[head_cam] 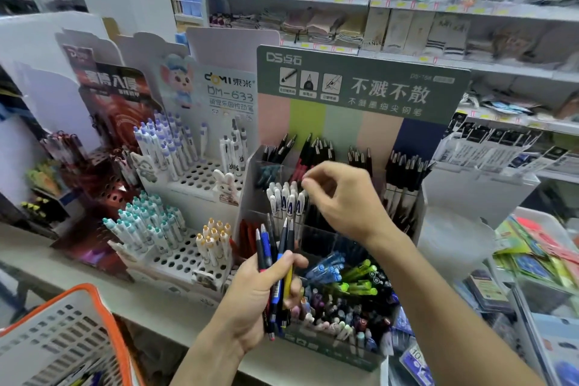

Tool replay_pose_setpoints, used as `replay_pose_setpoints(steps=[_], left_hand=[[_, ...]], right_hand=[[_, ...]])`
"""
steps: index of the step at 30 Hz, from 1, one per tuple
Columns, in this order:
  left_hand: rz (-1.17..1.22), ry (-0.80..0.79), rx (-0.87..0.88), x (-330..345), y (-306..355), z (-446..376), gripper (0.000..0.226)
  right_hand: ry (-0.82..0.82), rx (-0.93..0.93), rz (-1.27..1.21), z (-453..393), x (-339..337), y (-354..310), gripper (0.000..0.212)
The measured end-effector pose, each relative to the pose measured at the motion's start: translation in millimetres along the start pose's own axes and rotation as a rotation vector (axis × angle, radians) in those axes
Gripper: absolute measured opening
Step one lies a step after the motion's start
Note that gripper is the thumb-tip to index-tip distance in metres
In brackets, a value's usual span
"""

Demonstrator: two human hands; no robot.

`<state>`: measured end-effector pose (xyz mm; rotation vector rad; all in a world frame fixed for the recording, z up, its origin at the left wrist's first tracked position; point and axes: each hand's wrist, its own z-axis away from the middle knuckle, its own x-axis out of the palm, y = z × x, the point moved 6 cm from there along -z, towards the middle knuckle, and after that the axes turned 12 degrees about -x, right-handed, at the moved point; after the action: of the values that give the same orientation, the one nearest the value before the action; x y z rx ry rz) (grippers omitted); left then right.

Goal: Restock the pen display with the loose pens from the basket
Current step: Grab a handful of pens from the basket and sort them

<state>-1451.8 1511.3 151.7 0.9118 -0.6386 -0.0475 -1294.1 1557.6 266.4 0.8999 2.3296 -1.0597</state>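
1. Lower left of the frame: the basket (62, 335), white mesh with an orange rim, sits at the counter edge; a few loose pens show dimly at its bottom, too blurred to count.
2. Left of centre: white perforated pen stands (175, 247) hold capped pens upright in holes; many holes are vacant.
3. Lower centre: the left hand (253, 298) grasps a bundle of pens (275, 263), black, blue and one yellow, fingers wrapped round the mid-barrels, upper ends fanning upward.
4. Centre: the pen display (360, 84), a green-headed tiered box, stands behind both hands; its compartments hold black, white and red pens in the upper rows, blue, green and mixed ones in front.
5. Centre right: the right hand (341, 194) hovers over the white-pen compartment, thumb and forefinger drawn together; whether they pinch a pen I cannot tell.
6. Handling judgement: these pens look light, stiff and smooth-barrelled; a bundle may slip or splay; take one at a time by the mid-barrel or rubber grip and lower it endwise into its matching compartment.
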Motion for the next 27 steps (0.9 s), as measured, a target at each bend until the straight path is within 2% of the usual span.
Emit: replay_pose_setpoints(steps=[2,5,10,16,20,22,24,27], left_hand=[[-0.033,-0.012,0.027,2,3,1,0.024],[-0.062,-0.028,0.058,2,8,4,0.028],[-0.091,-0.048,0.068,0,7,3,0.027],[-0.035,-0.06,0.071,5,6,1,0.031],[-0.061,-0.068,-0.005,5,2,2,0.038],[-0.095,-0.051,-0.014,4,0,1,0.033],[-0.078,-0.012,0.01,-1,-1,0,0.026],[-0.007,0.033,0.043,-4,-1,2,0.033]], right_hand=[[-0.108,0.089,-0.168,18,13,-6,0.01],[-0.168,0.199,-0.318,40,28,-2,0.015],[-0.079,0.358,-0.555,59,38,9,0.011],[-0.067,0.398,-0.627,71,37,16,0.021],[0.181,0.465,-0.712,72,28,24,0.023],[0.261,0.497,-0.748,71,24,27,0.029],[0.228,0.485,-0.755,70,24,25,0.03],[0.136,0.439,-0.725,70,27,19,0.034]])
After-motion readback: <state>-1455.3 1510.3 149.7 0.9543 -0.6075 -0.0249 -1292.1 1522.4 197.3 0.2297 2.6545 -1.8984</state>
